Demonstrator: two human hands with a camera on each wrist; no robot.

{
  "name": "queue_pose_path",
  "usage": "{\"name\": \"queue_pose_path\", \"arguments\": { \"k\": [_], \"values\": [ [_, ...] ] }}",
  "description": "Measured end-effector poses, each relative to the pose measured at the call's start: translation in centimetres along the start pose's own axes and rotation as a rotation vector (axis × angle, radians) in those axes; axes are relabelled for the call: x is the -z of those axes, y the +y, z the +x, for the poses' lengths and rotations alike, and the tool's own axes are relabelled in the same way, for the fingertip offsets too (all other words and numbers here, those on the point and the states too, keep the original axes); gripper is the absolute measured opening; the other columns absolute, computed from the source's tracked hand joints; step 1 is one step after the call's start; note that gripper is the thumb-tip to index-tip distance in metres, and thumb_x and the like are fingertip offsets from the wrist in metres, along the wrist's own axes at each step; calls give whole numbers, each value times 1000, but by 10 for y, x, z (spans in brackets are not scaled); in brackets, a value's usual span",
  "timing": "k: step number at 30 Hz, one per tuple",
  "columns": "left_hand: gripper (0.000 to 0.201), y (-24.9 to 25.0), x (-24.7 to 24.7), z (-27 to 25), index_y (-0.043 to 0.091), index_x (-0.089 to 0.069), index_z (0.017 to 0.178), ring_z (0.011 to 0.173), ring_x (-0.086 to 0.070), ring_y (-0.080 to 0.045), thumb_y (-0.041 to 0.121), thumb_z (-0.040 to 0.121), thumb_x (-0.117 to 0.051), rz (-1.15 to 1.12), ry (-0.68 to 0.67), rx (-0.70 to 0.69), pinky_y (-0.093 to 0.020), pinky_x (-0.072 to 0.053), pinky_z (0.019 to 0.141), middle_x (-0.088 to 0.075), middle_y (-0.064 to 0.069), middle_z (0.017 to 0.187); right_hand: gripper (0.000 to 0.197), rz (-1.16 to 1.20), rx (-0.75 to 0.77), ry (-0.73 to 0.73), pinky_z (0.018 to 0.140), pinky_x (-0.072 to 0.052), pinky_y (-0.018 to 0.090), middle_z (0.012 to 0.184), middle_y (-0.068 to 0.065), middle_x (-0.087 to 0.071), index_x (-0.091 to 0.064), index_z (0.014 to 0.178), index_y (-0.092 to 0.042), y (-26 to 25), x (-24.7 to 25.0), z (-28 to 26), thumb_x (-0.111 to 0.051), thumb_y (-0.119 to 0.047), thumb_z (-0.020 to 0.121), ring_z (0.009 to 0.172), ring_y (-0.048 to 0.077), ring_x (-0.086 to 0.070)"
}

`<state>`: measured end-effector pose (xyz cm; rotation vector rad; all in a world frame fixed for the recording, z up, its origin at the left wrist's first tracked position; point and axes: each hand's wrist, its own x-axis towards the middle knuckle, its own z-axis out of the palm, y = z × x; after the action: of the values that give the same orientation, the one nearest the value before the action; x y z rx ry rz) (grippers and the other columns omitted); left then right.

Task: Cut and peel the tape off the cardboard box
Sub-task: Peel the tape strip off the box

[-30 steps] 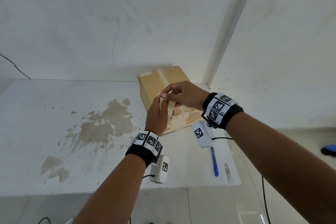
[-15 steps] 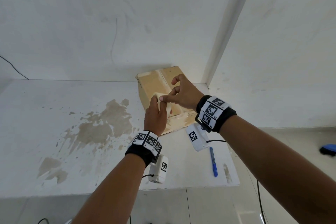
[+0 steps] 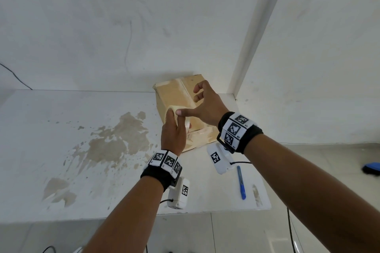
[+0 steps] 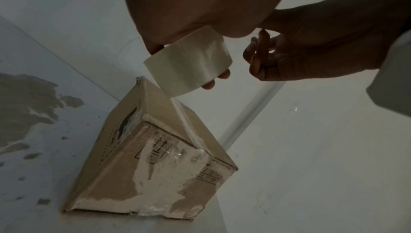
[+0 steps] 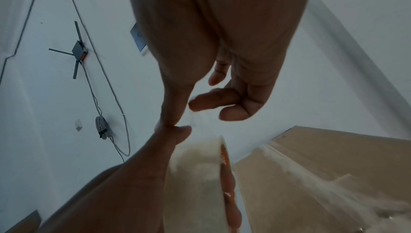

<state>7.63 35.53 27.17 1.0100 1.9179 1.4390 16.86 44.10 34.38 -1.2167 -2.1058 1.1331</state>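
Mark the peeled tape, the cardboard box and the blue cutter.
peeled tape (image 4: pixel 189 71), left wrist view, on the wound band's outer face.
cardboard box (image 3: pixel 174 93), head view, on the bare top panel.
blue cutter (image 3: pixel 241 182), head view, mid-handle.

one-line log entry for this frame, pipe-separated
phase: peeling | left hand: peeled tape looped round its fingers | right hand: thumb on tape loop | cardboard box: strip still attached | blue cutter: idle on table

The head view looks forward and down over both forearms at the tabletop. Each wrist view looks along its palm, very near; all three share the cardboard box
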Motion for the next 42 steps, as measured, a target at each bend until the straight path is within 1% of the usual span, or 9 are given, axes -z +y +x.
{"name": "queue_pose_path", "arguments": {
  "k": [5, 8, 11, 18, 24, 29, 34, 38, 42],
  "values": [
    [37, 4, 2, -3, 8, -48, 125, 72, -66, -6, 33, 104, -31, -51, -14, 33, -27, -45, 64, -73, -6, 91, 63, 44, 40, -72, 71, -54, 29, 99, -3, -61, -51, 107, -17, -3, 6, -2, -91, -40, 64, 69, 10, -62],
    [30, 2, 1, -4, 9, -51, 121, 79, -69, -18, 25, 101, -35, -146, -5, 79, -31, -49, 67, -71, -5, 87, 49, 58, 47, -139, 79, -56, 30, 107, 1, -65, -56, 105, -12, -4, 14, 0, -89, -22, 70, 73, 10, -66],
    [31, -1, 1, -5, 7, -52, 121, 81, -65, -16, 20, 99, -35, -171, -6, 84, -32, -48, 69, -70, -5, 90, 36, 2, 52, -204, 71, -53, 24, 109, -3, -65, -63, 100, -14, -3, 20, 1, -86, -11, 73, 71, 5, -67],
    [35, -3, -1, -5, 11, -53, 117, 83, -68, -27, 25, 93, -32, -169, -9, 81, -39, -54, 75, -73, -12, 89, 21, -66, 37, -184, 60, -42, 10, 66, -16, -67, -75, 90, -15, -1, 17, 0, -87, -19, 74, 59, -5, -64],
    [29, 0, 0, -7, 10, -53, 116, 76, -67, -23, 20, 97, -33, -170, -17, 76, -34, -52, 70, -72, -7, 81, 17, -99, 53, -157, 73, -46, 19, 70, -16, -69, -78, 87, -18, -3, 16, 0, -86, -29, 75, 62, -2, -65],
    [34, 1, 1, -9, 10, -53, 114, 85, -67, -29, 27, 92, -33, -160, -23, 81, -42, -53, 79, -72, -6, 81, 15, -155, 90, -149, 60, -39, 17, 43, -23, -57, -77, 89, -14, -4, 16, -1, -80, -27, 82, 40, -2, -50],
    [36, -3, -1, -8, 12, -54, 111, 84, -67, -30, 32, 89, -33, -133, -32, 81, -48, -55, 79, -72, -12, 87, 12, -231, 177, -120, 86, -52, 32, 95, -3, -72, -76, 86, -19, 1, 13, 2, -79, -30, 82, 85, 14, -68],
    [26, -5, -3, -7, 10, -53, 113, 67, -67, -12, 17, 98, -34, -133, -41, 78, -24, -52, 62, -72, -14, 86, 8, -277, 267, -96, 88, -46, 27, 101, -3, -64, -74, 88, -20, 4, 10, 3, -76, -27, 84, 93, 11, -60],
    [26, -6, -3, -6, 4, -52, 113, 58, -65, -5, 14, 100, -32, -152, -25, 80, -19, -49, 55, -70, -20, 90, 8, -436, 395, -35, 92, -43, 34, 103, -7, -57, -74, 87, -25, 7, 7, 5, -77, -31, 82, 103, 14, -46]
  ]
}}
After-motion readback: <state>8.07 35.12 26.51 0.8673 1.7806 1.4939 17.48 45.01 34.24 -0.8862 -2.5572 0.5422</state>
